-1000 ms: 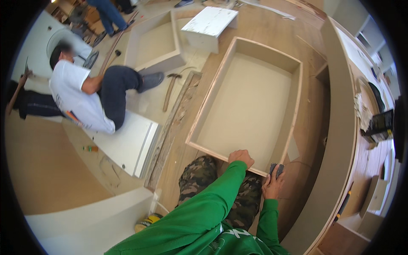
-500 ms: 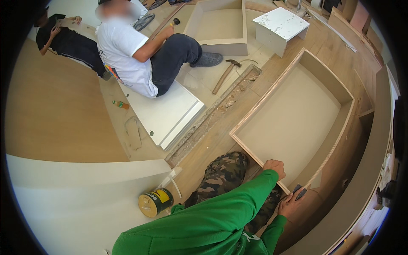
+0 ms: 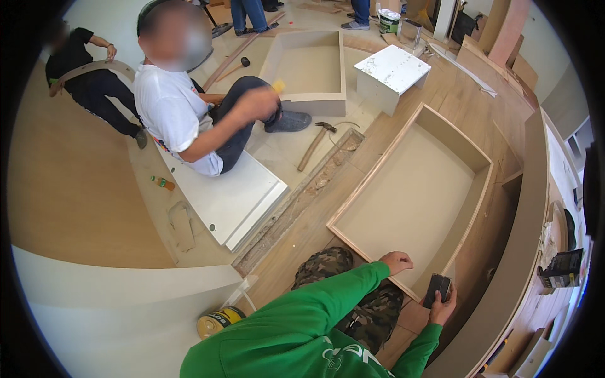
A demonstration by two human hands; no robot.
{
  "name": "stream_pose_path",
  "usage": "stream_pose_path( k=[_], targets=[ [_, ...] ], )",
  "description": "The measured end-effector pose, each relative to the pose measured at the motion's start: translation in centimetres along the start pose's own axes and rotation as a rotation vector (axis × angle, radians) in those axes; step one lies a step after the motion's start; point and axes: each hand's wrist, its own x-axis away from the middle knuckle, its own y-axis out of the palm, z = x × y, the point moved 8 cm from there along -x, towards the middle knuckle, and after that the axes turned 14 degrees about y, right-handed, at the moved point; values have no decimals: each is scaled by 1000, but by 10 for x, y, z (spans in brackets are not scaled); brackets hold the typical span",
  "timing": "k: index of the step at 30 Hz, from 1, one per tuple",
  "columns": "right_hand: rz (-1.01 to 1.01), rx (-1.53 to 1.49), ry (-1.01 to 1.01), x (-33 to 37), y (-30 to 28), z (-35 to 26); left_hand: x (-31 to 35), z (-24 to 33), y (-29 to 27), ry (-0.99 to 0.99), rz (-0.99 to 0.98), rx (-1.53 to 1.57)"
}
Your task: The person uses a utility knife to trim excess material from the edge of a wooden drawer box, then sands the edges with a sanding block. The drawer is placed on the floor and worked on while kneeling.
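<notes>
A shallow, open beige box with a pale wooden rim lies on the floor in front of my knees. My left hand is at its near edge, the wrist by the rim and the fingers curled over the inside; what they hold, if anything, is hidden. By the near right corner, my right hand grips a dark rectangular block, possibly a sanding block, with its broad face showing. The block is held upright close to the rim; whether it touches cannot be told.
A long curved beige panel runs close on my right. A paint can is at my left. Across a rough floor channel lie a hammer and a white board with a seated person. A white stool stands beyond the box.
My right hand has lifted and turned the dark block, so its broad face shows. My left fist has loosened slightly and reaches over the rim. The seated person's arm has swung lower; the view has shifted.
</notes>
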Motion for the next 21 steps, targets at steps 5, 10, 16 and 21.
stream_pose_path(
  k=[5,10,16,21],
  targets=[
    [-448,-470,262,33,78,-15,41,6,11,-37,-169,359],
    [-459,62,167,114,128,-32,112,-21,-51,87,107,330],
    [-367,466,45,193,110,8,260,-95,-249,-138,809,339],
    [-258,219,-126,197,103,16,362,-102,-343,-31,1022,585]
  ],
)
